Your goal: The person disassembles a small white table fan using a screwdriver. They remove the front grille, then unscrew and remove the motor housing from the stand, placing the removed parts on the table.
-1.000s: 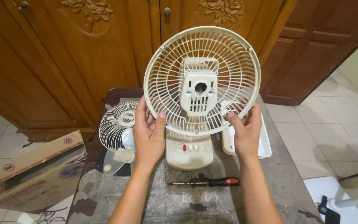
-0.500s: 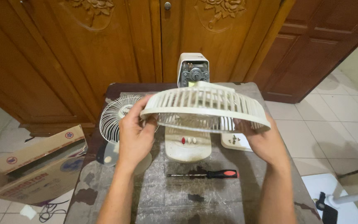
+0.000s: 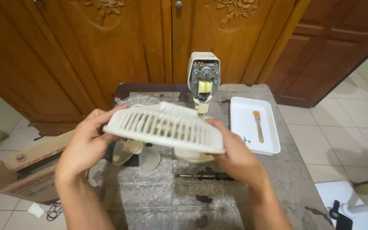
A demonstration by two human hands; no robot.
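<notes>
I hold a cream plastic fan guard [image 3: 167, 126] flat and tilted, above the table. My left hand [image 3: 84, 147] grips its left rim and my right hand [image 3: 235, 157] grips its right rim from below. Behind it stands the fan body with its bare motor [image 3: 204, 79] exposed on top; its base [image 3: 192, 156] is mostly hidden by the guard. A second wire guard [image 3: 137, 101] and the fan blade [image 3: 137, 155] lie at the left, partly covered.
A black-handled screwdriver [image 3: 205, 175] lies on the worn grey table [image 3: 171, 200]. A white tray [image 3: 241, 123] at the right holds a small brush [image 3: 258, 125]. A cardboard box [image 3: 26, 172] sits on the floor at left. Wooden cabinet doors stand behind.
The guard came off the fan's front, turned from upright to flat and moved left and down. The motor is now uncovered. The view shifted, showing the tray and brush.
</notes>
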